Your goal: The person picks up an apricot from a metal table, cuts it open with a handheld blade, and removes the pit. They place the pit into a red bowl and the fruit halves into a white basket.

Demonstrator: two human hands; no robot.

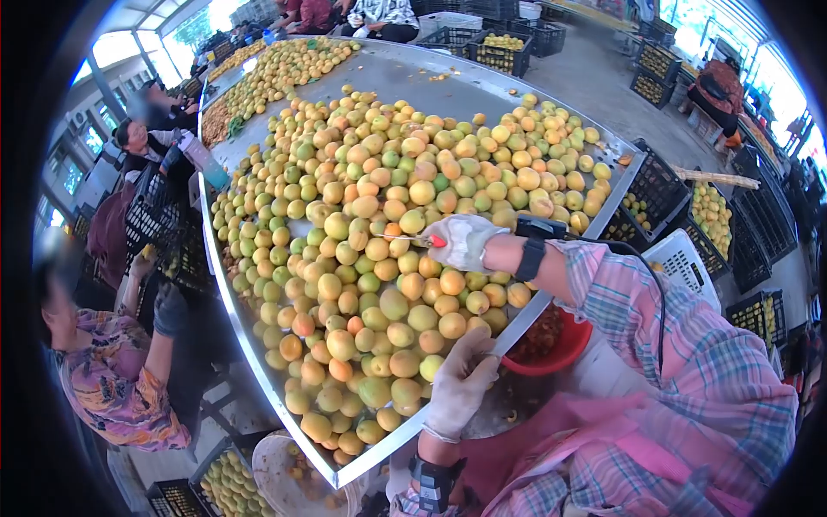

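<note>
White glove fabric covers the right hand (465, 241), its fingers closed around a small red-handled metal tool (438, 242) above the loose heap of round yellow, green and orange fruit (392, 303). That heap spreads over the silvery metal-edged bench (388, 437). The left hand (459, 383), in a pale glove, lies at the near edge beside the fruit, its fingers partly curled; whether it grips anything, I cannot tell. Just beyond the edge, between the arms, sits a round red plastic basin (568, 355) with brownish contents.
</note>
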